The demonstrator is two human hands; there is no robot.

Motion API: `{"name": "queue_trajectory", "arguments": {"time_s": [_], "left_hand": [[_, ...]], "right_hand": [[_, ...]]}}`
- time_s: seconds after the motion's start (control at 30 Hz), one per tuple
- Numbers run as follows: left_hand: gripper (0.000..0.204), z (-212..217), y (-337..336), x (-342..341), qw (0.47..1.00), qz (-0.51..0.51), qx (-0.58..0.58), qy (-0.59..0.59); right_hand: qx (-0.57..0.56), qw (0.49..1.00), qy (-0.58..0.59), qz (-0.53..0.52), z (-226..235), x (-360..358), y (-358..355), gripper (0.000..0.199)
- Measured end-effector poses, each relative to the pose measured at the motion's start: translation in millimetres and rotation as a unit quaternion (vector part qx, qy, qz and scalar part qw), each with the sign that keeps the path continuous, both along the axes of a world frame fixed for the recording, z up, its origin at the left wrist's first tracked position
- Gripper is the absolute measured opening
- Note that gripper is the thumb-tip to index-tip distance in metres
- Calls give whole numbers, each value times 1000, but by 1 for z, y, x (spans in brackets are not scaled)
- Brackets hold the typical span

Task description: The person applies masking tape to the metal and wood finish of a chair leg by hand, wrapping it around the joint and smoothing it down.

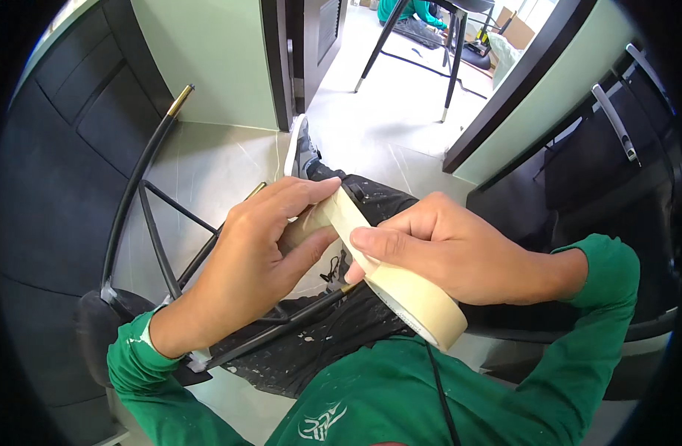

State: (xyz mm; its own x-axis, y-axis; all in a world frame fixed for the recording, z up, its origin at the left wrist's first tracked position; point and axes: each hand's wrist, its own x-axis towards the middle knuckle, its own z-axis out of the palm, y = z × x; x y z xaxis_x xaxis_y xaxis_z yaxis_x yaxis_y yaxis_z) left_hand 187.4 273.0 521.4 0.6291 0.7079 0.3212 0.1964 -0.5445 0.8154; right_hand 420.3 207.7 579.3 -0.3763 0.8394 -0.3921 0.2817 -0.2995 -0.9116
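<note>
A roll of cream masking tape (pixel 419 301) hangs below my right hand (pixel 445 249). The thumb of that hand presses on the pulled-out strip, with fingers curled behind it. My left hand (pixel 270 245) pinches the free end of the tape strip (pixel 346 215) between thumb and fingers, so the strip spans the gap between both hands. Under my left forearm lies a black stool (pixel 137 186) on its side, its legs pointing away from me and ending in gold tips. One gold-tipped leg passes beneath the hands, partly hidden by them.
Dark cabinet panels (pixel 51 201) stand at the left. A glossy black cabinet front with silver handles (pixel 616 123) is at the right. Through the doorway stands another black stool (pixel 415 63); beyond it a person in a green sleeve (pixel 423 11) sits on the floor near cardboard.
</note>
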Motion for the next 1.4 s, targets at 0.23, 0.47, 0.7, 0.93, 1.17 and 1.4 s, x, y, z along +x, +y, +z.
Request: {"name": "queue_trajectory", "arguments": {"time_s": [0.23,0.47,0.7,0.93,1.17,1.4], "left_hand": [[49,1,0,-3,1000,-6,-11,19],[52,6,-2,-5,998,10,-30,57],[53,8,-2,-5,997,22,-42,55],[54,10,-1,-5,996,21,-76,39],[55,12,0,-7,995,20,-82,48],[56,11,0,-7,996,31,-4,86]], "right_hand": [[28,999,-29,-1,-8,-1,-6,41],[85,996,30,-16,-35,3,-10,39],[167,985,35,8,-61,11,-1,31],[161,985,62,8,-77,15,10,25],[216,975,47,21,-88,18,21,20],[294,953,61,30,-105,18,38,15]]}}
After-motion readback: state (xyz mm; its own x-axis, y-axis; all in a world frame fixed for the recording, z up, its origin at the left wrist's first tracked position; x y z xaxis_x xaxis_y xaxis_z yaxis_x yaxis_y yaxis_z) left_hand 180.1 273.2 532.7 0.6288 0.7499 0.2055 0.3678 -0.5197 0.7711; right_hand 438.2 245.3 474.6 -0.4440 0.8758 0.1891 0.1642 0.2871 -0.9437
